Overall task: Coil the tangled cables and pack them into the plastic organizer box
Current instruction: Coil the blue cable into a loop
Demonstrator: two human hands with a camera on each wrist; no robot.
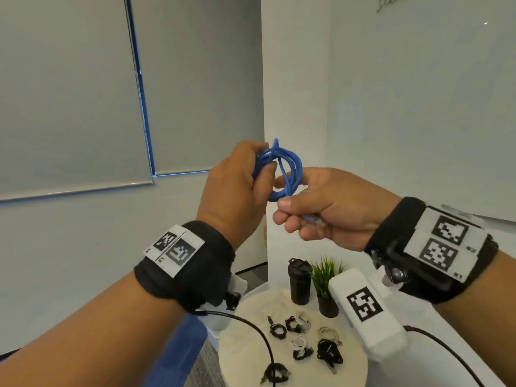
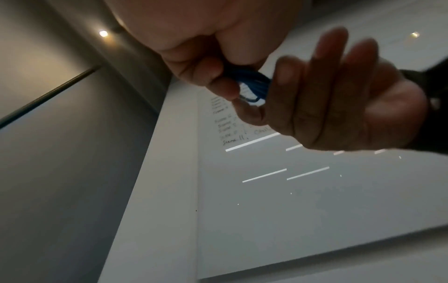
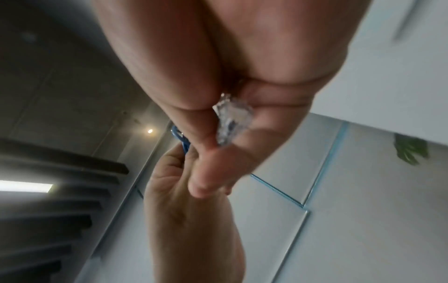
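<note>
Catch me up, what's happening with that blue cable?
A person is coiling a blue cable in mid-air. The left hand grips the bundled loops; the right hand pinches the cable's clear plug end. Below, several small coiled cables lie on a round white table, beside a black bottle and a potted plant. No organizer box is identifiable in view.

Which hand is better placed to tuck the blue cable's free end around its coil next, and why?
Probably the right hand: it already pinches the clear plug at the blue cable end, while the left hand grips the coil itself.
</note>
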